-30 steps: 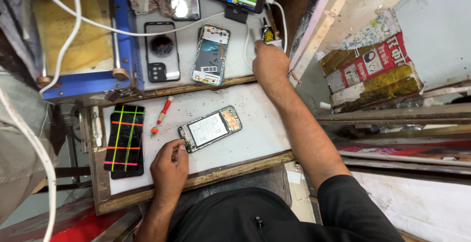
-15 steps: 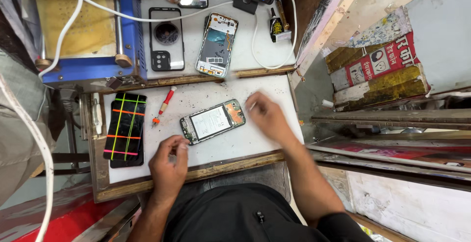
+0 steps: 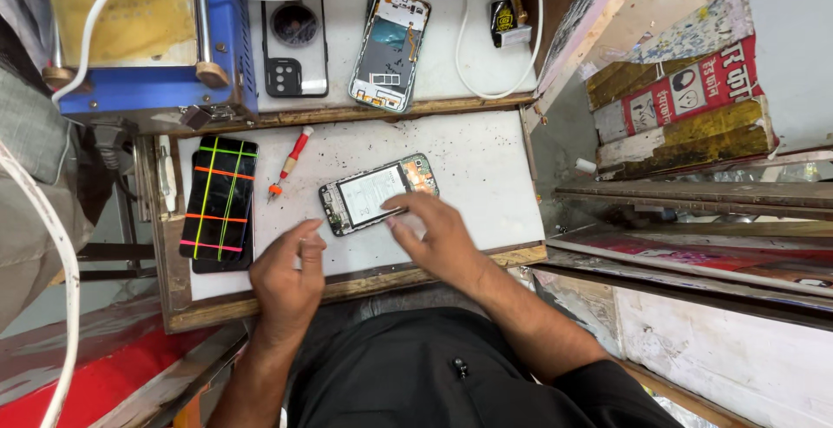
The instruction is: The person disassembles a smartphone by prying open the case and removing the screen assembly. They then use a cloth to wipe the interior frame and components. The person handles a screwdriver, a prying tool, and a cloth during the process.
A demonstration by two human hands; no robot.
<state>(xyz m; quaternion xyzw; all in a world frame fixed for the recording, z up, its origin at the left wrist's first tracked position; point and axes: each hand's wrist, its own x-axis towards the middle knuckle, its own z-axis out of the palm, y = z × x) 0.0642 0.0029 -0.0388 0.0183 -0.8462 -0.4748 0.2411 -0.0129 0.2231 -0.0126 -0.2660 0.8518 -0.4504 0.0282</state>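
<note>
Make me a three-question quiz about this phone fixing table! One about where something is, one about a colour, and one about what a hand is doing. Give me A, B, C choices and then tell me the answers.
1. Where is the small screwdriver?
A. Between the striped phone and the opened phone
B. Inside the blue machine
C. In the right hand

2. What colour is the screwdriver's handle?
A. Green
B. Red
C. Black

3. What is the right hand doing?
A. Holding a cable
B. Resting in the lap
C. Touching the opened phone's lower edge with its fingers

Answers:
1. A, it lies on the white board between those two phones.
2. B, the handle is plainly red.
3. C, its fingertips reach onto the opened phone, while the left hand rests on the board near the phone's other end.
</note>
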